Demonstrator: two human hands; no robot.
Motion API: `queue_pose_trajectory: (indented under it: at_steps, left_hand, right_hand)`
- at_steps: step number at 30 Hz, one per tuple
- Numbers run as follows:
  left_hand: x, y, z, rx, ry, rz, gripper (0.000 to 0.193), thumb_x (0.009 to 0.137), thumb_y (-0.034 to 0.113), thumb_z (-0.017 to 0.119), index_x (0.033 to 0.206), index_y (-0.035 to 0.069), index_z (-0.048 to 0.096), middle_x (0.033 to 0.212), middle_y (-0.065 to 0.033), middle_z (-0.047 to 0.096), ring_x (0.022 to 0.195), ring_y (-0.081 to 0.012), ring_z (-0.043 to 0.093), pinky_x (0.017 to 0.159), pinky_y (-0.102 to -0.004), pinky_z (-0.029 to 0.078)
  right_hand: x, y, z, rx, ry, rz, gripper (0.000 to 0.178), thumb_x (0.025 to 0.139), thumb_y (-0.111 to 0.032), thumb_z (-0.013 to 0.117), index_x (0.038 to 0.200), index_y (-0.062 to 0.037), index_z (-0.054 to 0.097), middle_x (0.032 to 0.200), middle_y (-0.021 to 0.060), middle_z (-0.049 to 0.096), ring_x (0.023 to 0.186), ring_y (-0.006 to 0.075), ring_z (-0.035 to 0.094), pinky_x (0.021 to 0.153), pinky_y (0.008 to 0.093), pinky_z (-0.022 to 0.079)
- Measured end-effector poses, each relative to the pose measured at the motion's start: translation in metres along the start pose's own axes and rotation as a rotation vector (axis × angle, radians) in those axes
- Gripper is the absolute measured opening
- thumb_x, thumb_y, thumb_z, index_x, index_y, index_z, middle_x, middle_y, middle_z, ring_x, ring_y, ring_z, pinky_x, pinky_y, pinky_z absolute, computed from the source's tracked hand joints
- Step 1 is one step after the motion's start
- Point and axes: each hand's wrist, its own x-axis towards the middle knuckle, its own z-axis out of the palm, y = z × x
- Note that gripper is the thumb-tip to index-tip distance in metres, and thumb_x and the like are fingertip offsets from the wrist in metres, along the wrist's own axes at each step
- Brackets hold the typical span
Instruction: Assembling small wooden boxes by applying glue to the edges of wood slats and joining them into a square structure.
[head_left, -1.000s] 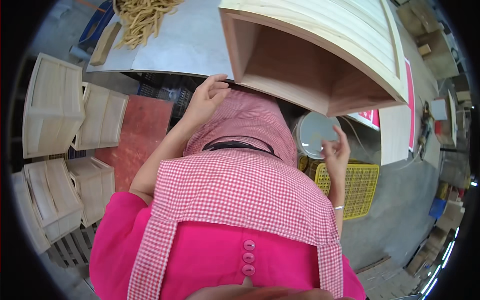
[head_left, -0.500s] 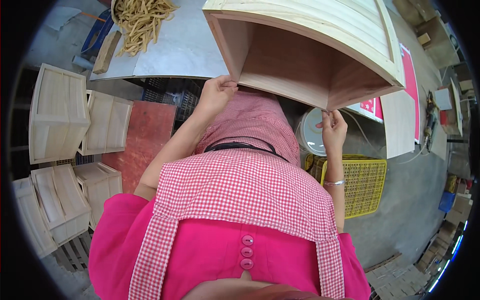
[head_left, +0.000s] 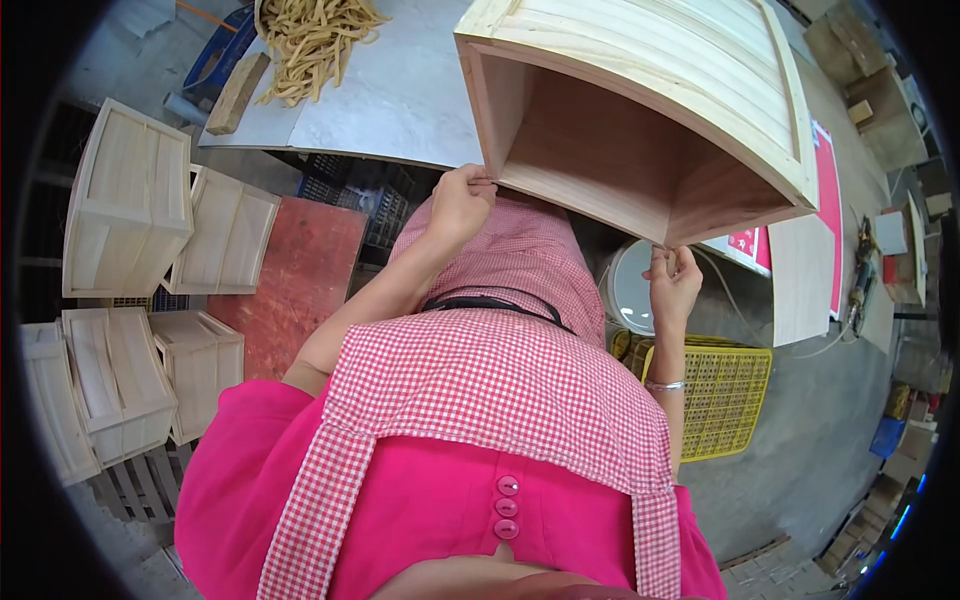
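A pale wooden box (head_left: 640, 75) with slatted sides rests on the worktable, its hollow side facing me. My left hand (head_left: 463, 208) is closed with its fingertips pinched at the box's lower left corner. At the lower right corner, the fingers and thumb of my right hand (head_left: 673, 285) pinch the edge. A bracelet circles my right wrist. Whether anything thin lies between my fingertips and the wood cannot be made out. The inside of the box looks bare and brownish.
A heap of tan strips (head_left: 315, 50) and a wood block (head_left: 238, 93) lie on the worktable (head_left: 400, 105). Several wooden boxes (head_left: 130, 195) stand at left by a red board (head_left: 300, 270). To the right are a white bucket (head_left: 630, 290), a yellow crate (head_left: 720, 395) and a power tool (head_left: 862, 270).
The whole view has shifted, so the box and both hands sit slightly lower and further right. Both hands keep their places at the box's lower corners.
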Motion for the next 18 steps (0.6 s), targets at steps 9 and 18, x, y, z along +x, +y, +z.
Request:
queue_pose_trajectory:
  at_steps: [9,18]
  left_hand:
    - [-0.014,-0.017,-0.002,-0.221,0.010,0.105,0.033,0.079,0.000,0.060,0.112,-0.006,0.061,0.096,-0.0149,0.069,0.091,-0.0210,0.067,0.082,-0.0315,0.052]
    - [-0.088,0.113,-0.050,0.244,-0.184,0.768,0.058,0.077,0.011,0.074,0.129,0.002,0.051,0.119,-0.0146,0.059,0.116,-0.0226,0.055,0.093,-0.0330,0.046]
  right_hand:
    - [-0.007,0.003,-0.010,0.048,-0.058,0.024,0.015,0.090,-0.009,0.062,0.097,0.0031,0.062,0.075,0.0032,0.061,0.058,0.0072,0.055,0.050,0.0222,0.047]
    - [-0.050,-0.137,-0.005,0.061,-0.613,-0.237,0.022,0.089,-0.002,0.056,0.110,-0.0005,0.056,0.069,0.0042,0.059,0.062,0.0059,0.052,0.057,0.0211,0.041]
